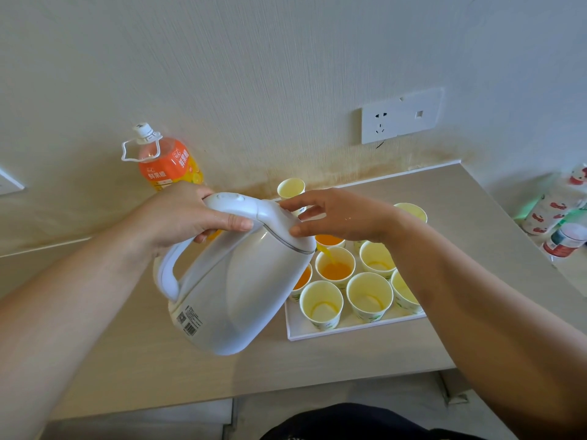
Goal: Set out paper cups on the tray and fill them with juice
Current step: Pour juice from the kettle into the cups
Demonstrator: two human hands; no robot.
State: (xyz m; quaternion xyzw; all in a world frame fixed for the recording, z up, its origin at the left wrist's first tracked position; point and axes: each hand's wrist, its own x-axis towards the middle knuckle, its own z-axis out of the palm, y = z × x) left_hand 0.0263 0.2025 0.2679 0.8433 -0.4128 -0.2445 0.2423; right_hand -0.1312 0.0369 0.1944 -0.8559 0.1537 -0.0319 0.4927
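Now, the left hand (pixel 190 214) grips the handle of the tilted white electric kettle (pixel 241 296) as the right hand (pixel 343 217), fingers spread, rests on its lid; orange juice (pixel 336 268) streams into a paper cup (pixel 320 257) on the white tray (pixel 317 333).

Domestic room, beige counter (pixel 317 369) against textured wallpaper (pixel 254 74), wall socket (pixel 381 125), juice bottle (pixel 168 166), white kettle (pixel 241 296)

the juice bottle (pixel 168 163) label reads 鲜果橙; the kettle (pixel 241 296) sticker's print is too small.
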